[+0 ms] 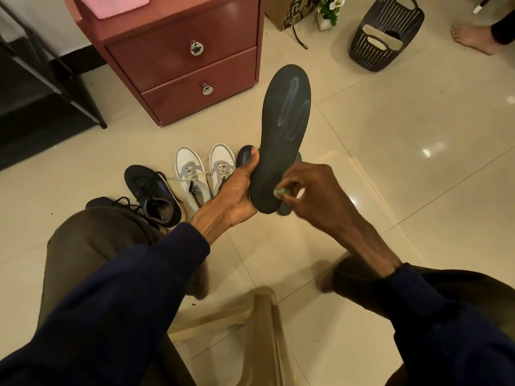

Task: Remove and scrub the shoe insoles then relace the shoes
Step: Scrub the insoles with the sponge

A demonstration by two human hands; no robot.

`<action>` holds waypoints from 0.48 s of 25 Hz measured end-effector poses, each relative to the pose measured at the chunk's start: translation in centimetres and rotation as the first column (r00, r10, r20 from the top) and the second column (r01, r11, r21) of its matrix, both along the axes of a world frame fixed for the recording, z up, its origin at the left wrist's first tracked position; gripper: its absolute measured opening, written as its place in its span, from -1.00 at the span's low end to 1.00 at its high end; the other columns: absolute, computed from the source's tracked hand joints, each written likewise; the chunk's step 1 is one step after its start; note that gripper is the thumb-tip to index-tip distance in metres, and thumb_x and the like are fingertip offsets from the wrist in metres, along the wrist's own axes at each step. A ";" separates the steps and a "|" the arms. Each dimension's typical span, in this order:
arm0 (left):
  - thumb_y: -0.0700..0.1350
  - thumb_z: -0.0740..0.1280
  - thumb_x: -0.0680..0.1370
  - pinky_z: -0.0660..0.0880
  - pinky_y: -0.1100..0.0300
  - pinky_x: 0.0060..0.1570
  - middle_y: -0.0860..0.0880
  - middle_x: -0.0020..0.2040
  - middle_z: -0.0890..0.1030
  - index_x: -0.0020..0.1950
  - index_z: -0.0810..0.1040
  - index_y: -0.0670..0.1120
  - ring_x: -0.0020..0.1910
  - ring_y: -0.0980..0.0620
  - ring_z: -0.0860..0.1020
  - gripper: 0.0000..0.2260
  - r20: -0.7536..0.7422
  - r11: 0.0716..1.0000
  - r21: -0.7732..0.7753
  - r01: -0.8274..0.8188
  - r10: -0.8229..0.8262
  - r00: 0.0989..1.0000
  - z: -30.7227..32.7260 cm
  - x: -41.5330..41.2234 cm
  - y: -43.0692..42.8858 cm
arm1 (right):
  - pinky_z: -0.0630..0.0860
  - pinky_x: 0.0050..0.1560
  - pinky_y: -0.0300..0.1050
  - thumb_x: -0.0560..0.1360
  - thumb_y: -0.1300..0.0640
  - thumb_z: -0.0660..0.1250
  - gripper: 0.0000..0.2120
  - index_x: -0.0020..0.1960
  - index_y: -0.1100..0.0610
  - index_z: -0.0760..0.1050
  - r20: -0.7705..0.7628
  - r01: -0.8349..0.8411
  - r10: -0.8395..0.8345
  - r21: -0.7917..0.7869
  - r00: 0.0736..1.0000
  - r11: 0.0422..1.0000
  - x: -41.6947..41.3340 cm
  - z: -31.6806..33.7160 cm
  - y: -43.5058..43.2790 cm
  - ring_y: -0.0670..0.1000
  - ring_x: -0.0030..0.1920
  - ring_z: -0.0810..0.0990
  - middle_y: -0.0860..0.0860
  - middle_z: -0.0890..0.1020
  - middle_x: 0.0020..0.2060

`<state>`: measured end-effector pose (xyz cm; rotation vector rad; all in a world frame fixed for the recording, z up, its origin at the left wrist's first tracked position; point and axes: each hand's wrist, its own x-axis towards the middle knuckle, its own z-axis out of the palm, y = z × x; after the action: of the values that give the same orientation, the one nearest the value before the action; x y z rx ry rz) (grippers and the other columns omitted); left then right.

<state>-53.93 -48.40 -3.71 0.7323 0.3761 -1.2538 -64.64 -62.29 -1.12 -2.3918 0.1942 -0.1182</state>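
So the dark insole is held up right in the middle of the frame, toe end pointing toward the top and heel end down between both hands. The left hand grips it from the left edge near the heel, with the thumb hooked over the front face and the rest of the fingers hidden behind it. The right hand comes in from the right and pinches a small greenish pad against the insole's heel area; it's blurry, so I can't tell if it's a sponge or a cloth. The two hands sit close together, with just the narrow end of the insole between them. There are pale, swirly smears on the upper half of the insole. A second dark piece peeks out from behind the heel end, touching it. Down on the tiled floor, left of centre, there's a white and grey pair of sneakers and just beside them a dark shoe with loose laces. A reddish drawer cabinet stands at upper left centre, a black basket sits at upper right, and a beige plastic stool is at the bottom.
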 end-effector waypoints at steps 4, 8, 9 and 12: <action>0.17 0.20 0.69 0.47 -0.03 0.39 -0.17 0.36 0.60 0.45 0.52 -0.16 0.33 -0.10 0.58 -0.50 0.000 1.000 0.011 0.027 -0.027 1.000 -0.1 -0.2 -0.2 | 0.57 -0.11 -0.14 0.42 0.35 0.53 -0.89 -0.08 0.23 0.69 0.109 -0.077 0.073 0.038 0.991 0.996 0.2 0.6 2.6 -0.04 -0.15 0.62 0.05 0.66 -0.13; 0.15 0.20 0.69 0.54 -0.06 0.30 -0.17 0.30 0.64 0.40 0.57 -0.16 0.24 -0.12 0.64 -0.53 -0.031 1.000 0.013 0.001 0.000 1.000 -0.1 -0.1 0.0 | 0.60 -0.17 -0.02 0.37 0.32 0.56 -0.87 -0.10 0.18 0.71 -0.068 -0.163 0.165 0.034 0.984 0.986 0.1 0.7 0.5 -0.05 -0.23 0.62 0.02 0.66 -0.18; 0.14 0.23 0.69 0.54 -0.06 0.31 -0.14 0.33 0.63 0.44 0.55 -0.13 0.28 -0.11 0.63 -0.55 -0.003 1.000 0.026 -0.002 0.002 1.000 -0.4 0.0 -0.1 | 0.60 -0.18 0.02 0.39 0.30 0.55 -0.88 -0.09 0.19 0.69 -0.031 -0.068 0.066 -0.039 0.997 0.997 0.2 0.3 -0.5 -0.01 -0.23 0.61 0.04 0.65 -0.17; 0.13 0.30 0.66 0.57 -0.08 0.26 -0.11 0.30 0.65 0.33 0.64 -0.06 0.24 -0.11 0.64 -0.63 0.068 0.995 0.093 0.016 -0.023 0.997 -1.2 -0.3 -0.6 | 0.58 -0.11 0.04 0.45 0.30 0.49 -0.91 -0.05 0.24 0.64 0.150 0.119 -0.094 -0.168 0.984 0.979 0.8 0.0 -0.3 0.07 -0.13 0.59 0.11 0.64 -0.11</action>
<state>-54.27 -49.00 -4.93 0.8583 0.3730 -1.2320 -63.82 -62.58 -1.10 -2.5364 0.2543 -0.3683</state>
